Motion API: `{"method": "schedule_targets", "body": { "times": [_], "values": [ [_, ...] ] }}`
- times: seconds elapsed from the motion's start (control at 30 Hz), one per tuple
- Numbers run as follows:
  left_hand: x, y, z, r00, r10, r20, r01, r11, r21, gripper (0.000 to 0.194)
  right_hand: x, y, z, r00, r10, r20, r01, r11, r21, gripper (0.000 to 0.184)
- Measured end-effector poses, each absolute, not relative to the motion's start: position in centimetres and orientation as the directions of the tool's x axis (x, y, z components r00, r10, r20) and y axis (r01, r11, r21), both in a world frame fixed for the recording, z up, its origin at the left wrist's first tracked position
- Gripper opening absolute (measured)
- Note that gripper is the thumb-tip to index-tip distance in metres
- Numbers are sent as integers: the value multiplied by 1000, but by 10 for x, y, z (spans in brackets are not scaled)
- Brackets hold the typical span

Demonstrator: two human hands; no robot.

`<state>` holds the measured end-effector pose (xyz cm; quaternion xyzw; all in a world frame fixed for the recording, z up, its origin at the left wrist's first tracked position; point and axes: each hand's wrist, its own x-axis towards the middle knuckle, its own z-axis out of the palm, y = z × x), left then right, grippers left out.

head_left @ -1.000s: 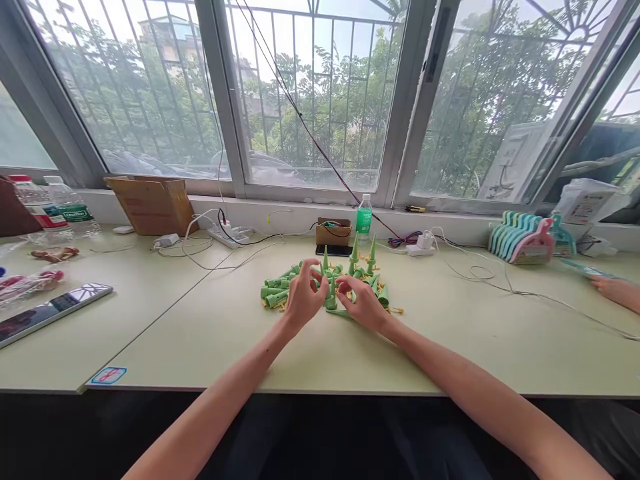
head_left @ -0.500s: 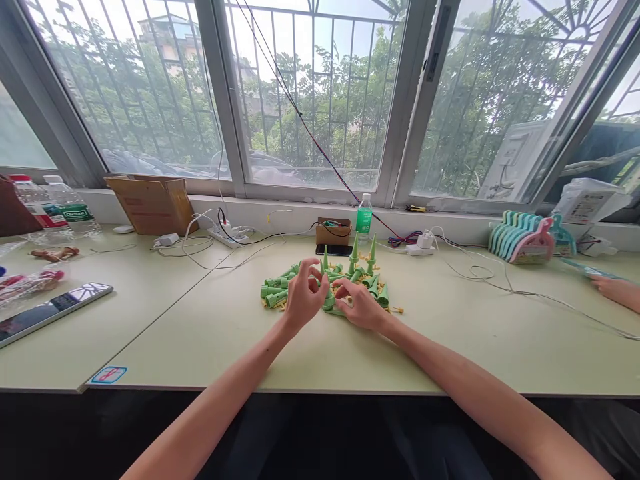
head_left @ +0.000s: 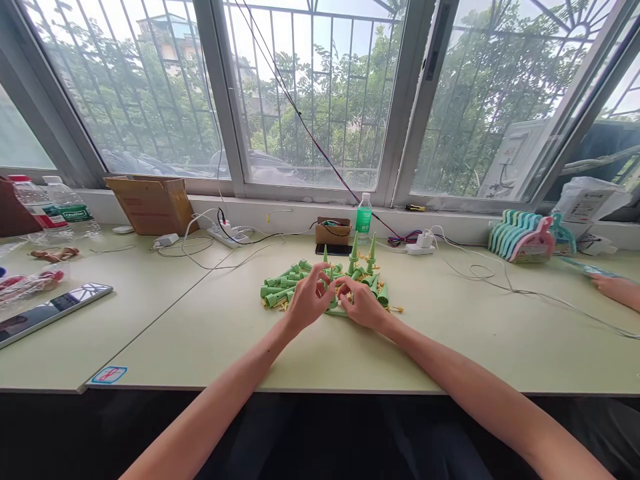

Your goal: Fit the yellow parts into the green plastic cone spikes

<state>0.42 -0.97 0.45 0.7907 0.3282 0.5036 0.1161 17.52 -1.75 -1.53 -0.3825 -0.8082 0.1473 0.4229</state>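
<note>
My left hand [head_left: 311, 298] is closed, with thumb and fingers around an upright green plastic spike [head_left: 333, 302] whose middle is partly covered. My right hand [head_left: 364, 305] is curled in a pinch against the same spike's right side. Its fingertips meet those of the left hand, and whatever small thing they grip is hidden. Around both hands lies a pile of green cone-shaped plastic spikes [head_left: 274, 291] mixed with small yellow pegs [head_left: 397, 309]. Behind the right hand, two spikes stand point-up, one of them a tall green spike [head_left: 355, 253]; another tip rises behind the left hand.
Behind the pile are a dark phone [head_left: 334, 250], a small cardboard box [head_left: 333, 232] and a water bottle [head_left: 365, 217]. White cables [head_left: 480, 270] and power strips run along the back. Children's hangers [head_left: 520, 240] stand at right, near another person's hand [head_left: 617, 290]. A tablet [head_left: 55, 310] lies left.
My left hand has shifted slightly right and its raised index finger has come down toward the spike. My right fingertips have moved up a little to meet it.
</note>
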Motion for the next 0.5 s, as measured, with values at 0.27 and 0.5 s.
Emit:
{"method": "schedule_targets", "body": {
  "times": [0.27, 0.5],
  "values": [
    [4, -9, 2, 391, 626, 675, 449, -770, 453, 16, 179, -9, -20, -212, 725, 656, 571, 636, -519, 21],
    [4, -9, 4, 401, 629, 666, 458, -767, 449, 9, 179, -9, -19, -164, 726, 668, 636, 595, -491, 19]
  ]
}}
